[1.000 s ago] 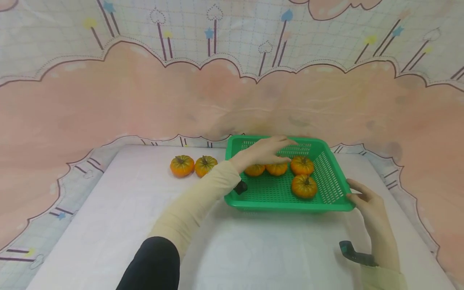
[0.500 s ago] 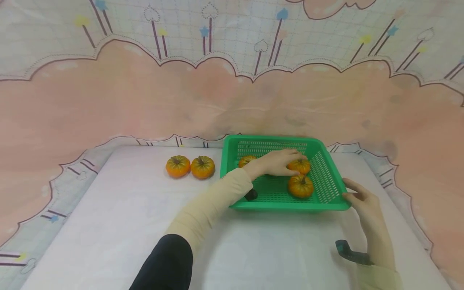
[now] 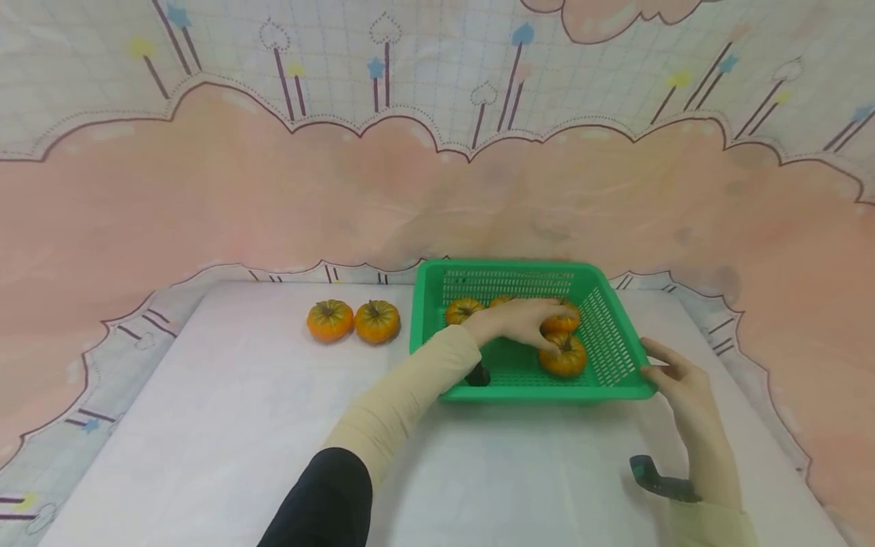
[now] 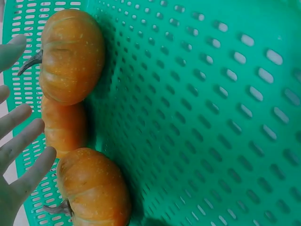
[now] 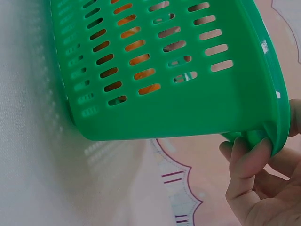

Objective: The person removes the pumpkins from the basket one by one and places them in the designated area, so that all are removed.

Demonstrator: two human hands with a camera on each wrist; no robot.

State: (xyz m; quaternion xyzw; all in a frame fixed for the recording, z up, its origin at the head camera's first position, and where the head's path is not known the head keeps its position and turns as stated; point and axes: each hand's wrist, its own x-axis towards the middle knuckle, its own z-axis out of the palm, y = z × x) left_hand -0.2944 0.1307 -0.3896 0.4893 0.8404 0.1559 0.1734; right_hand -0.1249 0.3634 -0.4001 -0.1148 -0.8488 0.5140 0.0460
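Note:
My left hand [image 3: 521, 322] reaches into a green plastic basket [image 3: 533, 393]. Its thumb and fingers are spread over two small orange pumpkins at the basket's right side, the front one [image 3: 567, 361] and the one behind it [image 3: 571, 317]. Another pumpkin [image 3: 463, 309] lies at the back left, and one more is mostly hidden behind the hand. In the left wrist view the fingers [image 4: 34, 172] are straight beside a row of pumpkins [image 4: 73, 56], holding none. My right hand [image 3: 687, 391] grips the basket's rim [image 5: 277, 94] at its near right corner, fingers and thumb curled around the edge.
Two more pumpkins, a left one [image 3: 330, 320] and a right one [image 3: 377, 322], sit side by side on the white table [image 3: 239, 425], left of the basket. A cloth with cake and candle drawings [image 3: 307, 197] hangs behind.
My left hand has come down from the back of the basket, moving right and nearer over the right-hand pumpkins. My right hand keeps its grip on the rim; the whole view has shifted slightly.

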